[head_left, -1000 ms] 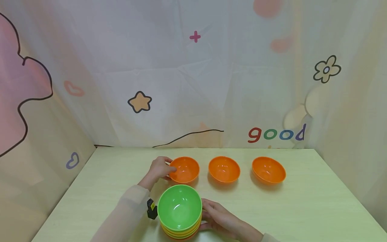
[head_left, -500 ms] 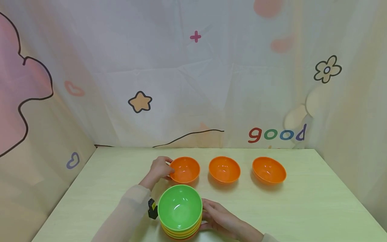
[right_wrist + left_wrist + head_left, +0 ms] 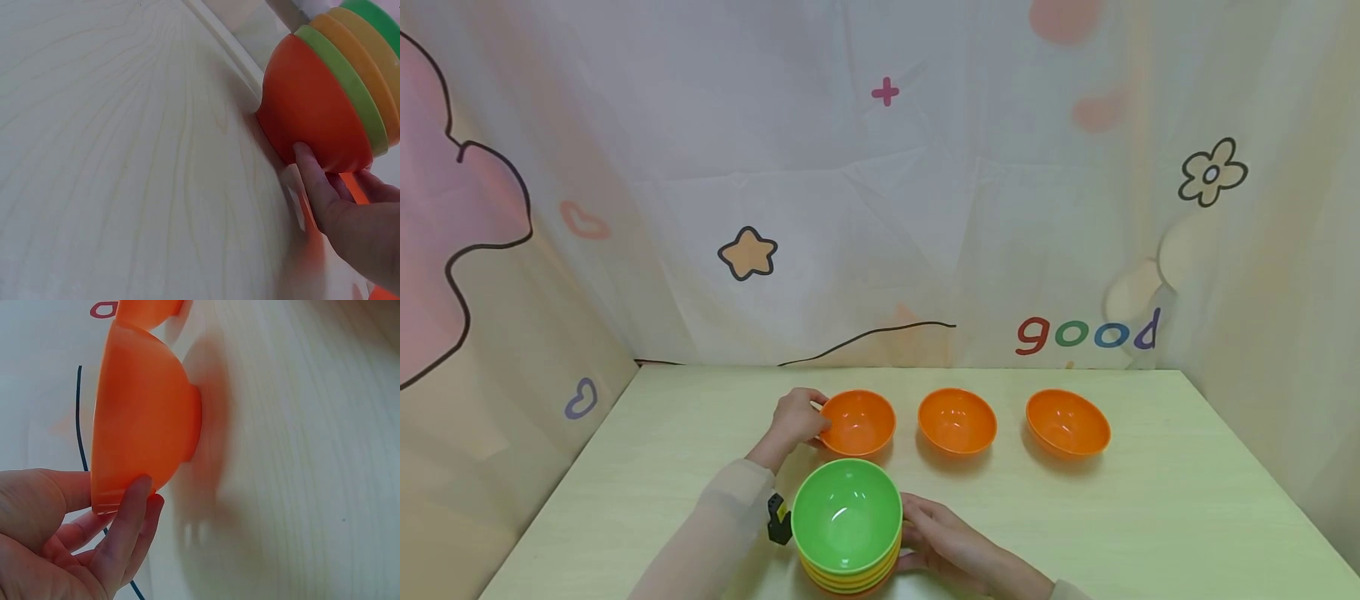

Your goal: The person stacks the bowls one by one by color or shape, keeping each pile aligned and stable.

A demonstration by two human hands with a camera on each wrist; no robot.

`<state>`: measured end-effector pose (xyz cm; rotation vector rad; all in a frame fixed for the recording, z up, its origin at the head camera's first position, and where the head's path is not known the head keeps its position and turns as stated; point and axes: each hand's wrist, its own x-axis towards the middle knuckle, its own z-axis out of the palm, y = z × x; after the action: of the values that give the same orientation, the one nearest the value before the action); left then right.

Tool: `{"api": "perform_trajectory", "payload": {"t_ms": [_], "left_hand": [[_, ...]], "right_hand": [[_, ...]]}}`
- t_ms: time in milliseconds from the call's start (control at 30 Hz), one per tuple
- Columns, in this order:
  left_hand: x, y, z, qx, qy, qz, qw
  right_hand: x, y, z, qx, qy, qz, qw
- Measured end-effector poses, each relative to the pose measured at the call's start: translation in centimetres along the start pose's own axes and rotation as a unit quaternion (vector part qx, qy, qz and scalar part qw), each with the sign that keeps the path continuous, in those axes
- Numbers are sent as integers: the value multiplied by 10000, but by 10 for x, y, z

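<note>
In the head view, three orange bowls stand in a row at the back of the table. My left hand (image 3: 796,418) pinches the rim of the leftmost orange bowl (image 3: 859,425), thumb inside and fingers against its outer wall, as the left wrist view confirms. Nearer to me is a stack of bowls (image 3: 847,517), green on top with yellow, orange and light green ones beneath. My right hand (image 3: 947,542) rests against the stack's right side. In the right wrist view, its extended fingers (image 3: 315,184) touch the reddish-orange bottom bowl (image 3: 306,106).
The middle orange bowl (image 3: 957,422) and the right orange bowl (image 3: 1067,423) stand to the right of the held one. A small black object with a yellow patch (image 3: 779,520) shows beside the left sleeve. A patterned curtain (image 3: 850,250) hangs behind the pale table (image 3: 1187,500).
</note>
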<state>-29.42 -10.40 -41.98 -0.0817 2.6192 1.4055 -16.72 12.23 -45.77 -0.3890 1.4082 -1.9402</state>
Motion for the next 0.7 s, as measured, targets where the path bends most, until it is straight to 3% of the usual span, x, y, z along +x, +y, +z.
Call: {"api": "perform_trajectory", "payload": {"t_ms": [367,700], "left_hand": [[2,-2,-7,100,-14,-148,9998],[-3,3,-17,231,-54,5,9997]], "right_hand": [[0,0,0,-14,-66,5,10000],[-1,-2,1,-71,41,74,9999]]}}
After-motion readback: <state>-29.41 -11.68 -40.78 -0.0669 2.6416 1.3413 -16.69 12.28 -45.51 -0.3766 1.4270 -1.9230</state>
